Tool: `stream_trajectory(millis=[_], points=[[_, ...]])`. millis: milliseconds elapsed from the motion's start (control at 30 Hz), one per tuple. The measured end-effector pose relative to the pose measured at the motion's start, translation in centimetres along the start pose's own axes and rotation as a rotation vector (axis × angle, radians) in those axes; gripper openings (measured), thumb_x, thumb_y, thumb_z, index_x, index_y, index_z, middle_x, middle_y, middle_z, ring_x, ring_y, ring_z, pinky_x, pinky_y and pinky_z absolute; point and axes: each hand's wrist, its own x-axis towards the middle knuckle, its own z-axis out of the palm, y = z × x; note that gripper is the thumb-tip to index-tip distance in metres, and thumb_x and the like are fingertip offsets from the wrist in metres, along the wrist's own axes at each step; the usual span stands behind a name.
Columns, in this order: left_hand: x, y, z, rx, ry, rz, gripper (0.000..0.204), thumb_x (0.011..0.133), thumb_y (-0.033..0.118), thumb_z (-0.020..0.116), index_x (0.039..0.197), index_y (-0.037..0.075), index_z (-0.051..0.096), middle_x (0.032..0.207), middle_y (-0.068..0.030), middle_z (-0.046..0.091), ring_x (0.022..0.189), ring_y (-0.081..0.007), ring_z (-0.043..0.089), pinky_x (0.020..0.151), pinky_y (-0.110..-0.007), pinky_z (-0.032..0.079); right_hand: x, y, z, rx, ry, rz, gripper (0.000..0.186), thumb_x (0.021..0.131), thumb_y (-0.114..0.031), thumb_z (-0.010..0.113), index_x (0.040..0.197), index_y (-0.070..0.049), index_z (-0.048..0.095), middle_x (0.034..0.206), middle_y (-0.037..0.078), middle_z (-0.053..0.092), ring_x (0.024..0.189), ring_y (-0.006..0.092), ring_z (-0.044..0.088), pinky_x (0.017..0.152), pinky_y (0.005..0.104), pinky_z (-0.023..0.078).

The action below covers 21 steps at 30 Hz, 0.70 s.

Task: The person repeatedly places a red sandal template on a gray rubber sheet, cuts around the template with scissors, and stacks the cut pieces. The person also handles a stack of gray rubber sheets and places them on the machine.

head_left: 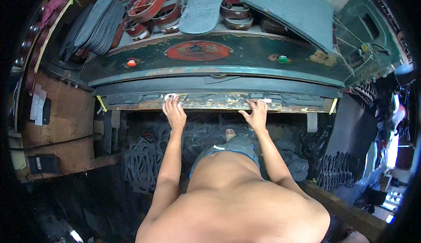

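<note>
My left hand (174, 112) has bent fingers gripping the front edge of a long worn board (210, 105), beside a small white round piece (169, 97). My right hand (256, 111) grips the same edge farther right, fingertips on top and thumb apart. Uneven dark scraps lie along the board's top. Directly behind it runs the grey ledge (285, 89) of a green machine (131, 50), which has a red button (131, 63) and a green button (282, 59).
Grey sole shapes (98, 23), red moulds (149, 3) and a grey slab (287, 12) sit atop the machine. A plywood panel (61, 129) is at left. Cut grey scraps (144, 164) lie below the board. A wooden beam (351, 214) crosses the lower right.
</note>
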Motion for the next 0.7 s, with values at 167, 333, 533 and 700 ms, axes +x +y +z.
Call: stream_trajectory(millis=[167,333,533,700], points=[[0.6,0.2,-0.7,-0.010,-0.021,-0.013,0.031,0.094,0.012,0.056,0.124,0.008,0.062,0.126,-0.0139,0.059,0.132,-0.0326,0.048,0.117,-0.051,0.026,0.7,-0.1,-0.7,-0.004,-0.068,0.018,0.056,0.066,-0.036,0.090,0.112,-0.009,0.072,0.104,0.008,0.063,0.108,0.0291,0.058,0.097,0.0442,0.040],[1.4,-0.1,-1.3,0.055,-0.104,-0.023,0.022,0.095,0.020,0.058,0.111,0.009,0.067,0.116,-0.0157,0.062,0.120,-0.0365,0.053,0.112,-0.053,0.032,1.2,-0.6,-0.9,-0.054,-0.151,0.115,0.056,0.066,-0.041,0.090,0.110,-0.010,0.074,0.104,0.011,0.063,0.109,0.0313,0.058,0.099,0.0444,0.041],[2.6,-0.6,-1.1,0.191,-0.253,-0.053,0.022,0.097,0.022,0.054,0.111,0.011,0.066,0.115,-0.0138,0.063,0.117,-0.0341,0.056,0.106,-0.053,0.037,1.5,-0.4,-0.8,-0.081,-0.208,0.123,0.053,0.070,-0.040,0.089,0.111,-0.012,0.072,0.113,0.011,0.064,0.116,0.0318,0.056,0.104,0.0452,0.040],[3.4,-0.1,-0.8,0.252,-0.309,-0.110,0.026,0.096,0.021,0.053,0.118,0.010,0.062,0.121,-0.0146,0.061,0.121,-0.0348,0.055,0.106,-0.054,0.037,1.8,-0.2,-0.7,-0.131,-0.232,0.127,0.055,0.072,-0.044,0.087,0.114,-0.012,0.071,0.116,0.012,0.062,0.118,0.0324,0.055,0.103,0.0460,0.041]])
